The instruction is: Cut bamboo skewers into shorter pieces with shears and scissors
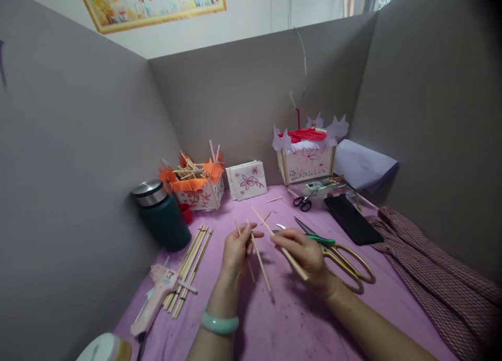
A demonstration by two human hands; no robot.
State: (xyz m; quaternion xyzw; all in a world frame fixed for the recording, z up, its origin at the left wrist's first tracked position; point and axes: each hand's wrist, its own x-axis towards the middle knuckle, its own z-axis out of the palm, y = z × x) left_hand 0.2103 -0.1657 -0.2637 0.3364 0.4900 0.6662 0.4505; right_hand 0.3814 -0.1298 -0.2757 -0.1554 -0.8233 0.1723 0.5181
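Observation:
My left hand [234,251], with a pale green bangle [219,323] on its wrist, is closed on two thin wooden sticks [262,267] that slant down towards me. To the right, my right hand [308,259] grips another wooden stick [295,266], its far end pointing up and left. The sticks in the two hands are apart. Just beyond my right hand lie gold-handled scissors [364,269] and a green-handled tool [323,240], partly hidden by the hand. Small stick offcuts [266,217] rest on the purple cloth [298,329].
At left are a pink glue gun [155,295], tied stick bundles [196,267] and a dark green bottle [167,222]. Behind stand an orange-trimmed box [200,196], flower-drawn panels [249,182] and a purple-trimmed box [308,162]. Black scissors [303,203], a phone [351,220] and checked fabric [427,267] lie right.

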